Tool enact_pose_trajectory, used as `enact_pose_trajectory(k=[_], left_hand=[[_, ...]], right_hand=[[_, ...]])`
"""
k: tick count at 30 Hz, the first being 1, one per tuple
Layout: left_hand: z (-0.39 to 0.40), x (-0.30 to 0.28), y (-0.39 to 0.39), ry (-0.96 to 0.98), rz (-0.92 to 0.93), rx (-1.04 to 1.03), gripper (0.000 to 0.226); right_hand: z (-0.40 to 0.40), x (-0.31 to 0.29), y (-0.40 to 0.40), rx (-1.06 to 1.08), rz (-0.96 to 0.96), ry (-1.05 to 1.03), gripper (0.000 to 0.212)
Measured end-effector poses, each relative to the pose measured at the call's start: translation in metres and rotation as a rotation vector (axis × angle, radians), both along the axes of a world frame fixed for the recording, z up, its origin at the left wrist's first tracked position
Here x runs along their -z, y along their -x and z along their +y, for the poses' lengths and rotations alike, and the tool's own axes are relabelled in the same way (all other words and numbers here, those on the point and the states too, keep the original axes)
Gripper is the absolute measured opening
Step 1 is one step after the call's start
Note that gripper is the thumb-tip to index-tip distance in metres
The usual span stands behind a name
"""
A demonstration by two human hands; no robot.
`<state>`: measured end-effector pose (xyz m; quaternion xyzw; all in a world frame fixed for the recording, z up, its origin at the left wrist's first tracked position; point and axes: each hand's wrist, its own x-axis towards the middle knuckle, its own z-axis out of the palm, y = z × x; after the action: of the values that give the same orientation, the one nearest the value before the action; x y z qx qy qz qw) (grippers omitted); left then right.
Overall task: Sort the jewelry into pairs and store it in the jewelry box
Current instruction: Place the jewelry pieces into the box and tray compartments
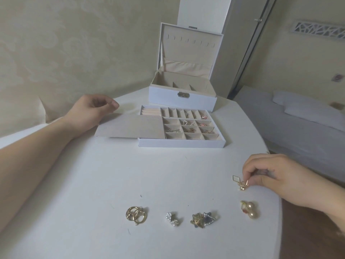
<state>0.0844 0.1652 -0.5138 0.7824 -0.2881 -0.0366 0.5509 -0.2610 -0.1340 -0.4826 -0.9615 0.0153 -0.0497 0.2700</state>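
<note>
**Right hand pinches a gold earring pair at the table's right edge**

We see the right hand (274,174) near the right edge of the white table (93,184), thumb and forefinger closed narrowly on a small gold earring pair (240,182) with a diamond-shaped wire frame; its lower part touches the tabletop, and the fingers hide how the pieces join. The left hand (89,111) rests at the far left, fingers curled loosely, beside the beige flap (128,126) that lies over the left part of the divider tray (182,143). Whether it grips the flap we cannot tell.

In the tray's open compartments we make out small items in about 7 cells, too small to identify beyond glints of gold, silver and pink. The front row of 3 cells looks bare. Behind the tray stands the white jewelry box (183,98), lid upright, clasp facing us; its inside is mostly hidden by the front wall.

Along the near table lie 4 groups in a row: gold hoop earrings (136,214), white flower earrings (172,218), a blurred gold-and-silver cluster (204,218), and pearl earrings (249,210) just below the right hand. The right wrist is cut off by the frame edge.
</note>
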Motion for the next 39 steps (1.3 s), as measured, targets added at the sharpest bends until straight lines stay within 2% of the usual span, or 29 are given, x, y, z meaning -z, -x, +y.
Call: enact_pose_trajectory(k=[3, 6, 8, 12, 15, 20, 26, 30, 33, 37, 39], left_hand=[[0.001, -0.001, 0.001, 0.007, 0.007, -0.003, 0.039], [0.001, 0.0, 0.0, 0.013, 0.001, 0.001, 0.025], [0.0, 0.001, -0.001, 0.01, 0.002, 0.003, 0.018], [0.002, 0.002, -0.003, -0.002, 0.006, 0.0, 0.034], [0.003, 0.001, -0.002, 0.001, 0.018, -0.003, 0.043], [0.0, 0.004, -0.007, -0.024, -0.014, -0.028, 0.015], [0.003, 0.003, -0.006, 0.011, 0.016, -0.005, 0.036], [0.001, 0.003, -0.006, 0.012, 0.004, -0.002, 0.018], [0.001, 0.003, -0.005, 0.007, -0.002, 0.001, 0.013], [0.002, 0.002, -0.003, 0.023, 0.006, 0.0, 0.014], [0.001, 0.002, -0.002, 0.026, 0.008, 0.01, 0.014]], right_hand=[[-0.002, -0.003, 0.0, 0.029, 0.029, -0.004, 0.036], [-0.002, -0.005, -0.002, 0.047, 0.081, -0.041, 0.037], [-0.003, -0.004, -0.006, 0.051, 0.127, 0.007, 0.041], [-0.001, -0.007, -0.018, -0.014, 0.175, 0.123, 0.046], [0.004, -0.01, -0.02, -0.051, 0.199, 0.158, 0.039], [0.006, -0.011, -0.014, -0.085, 0.216, 0.145, 0.037], [0.008, -0.011, -0.015, -0.125, 0.223, 0.213, 0.035], [0.01, -0.015, -0.016, -0.148, 0.273, 0.272, 0.031], [0.01, -0.016, -0.018, -0.145, 0.289, 0.299, 0.024], [0.012, -0.019, -0.02, -0.136, 0.303, 0.283, 0.042], [0.013, -0.018, -0.019, -0.126, 0.285, 0.263, 0.04]])
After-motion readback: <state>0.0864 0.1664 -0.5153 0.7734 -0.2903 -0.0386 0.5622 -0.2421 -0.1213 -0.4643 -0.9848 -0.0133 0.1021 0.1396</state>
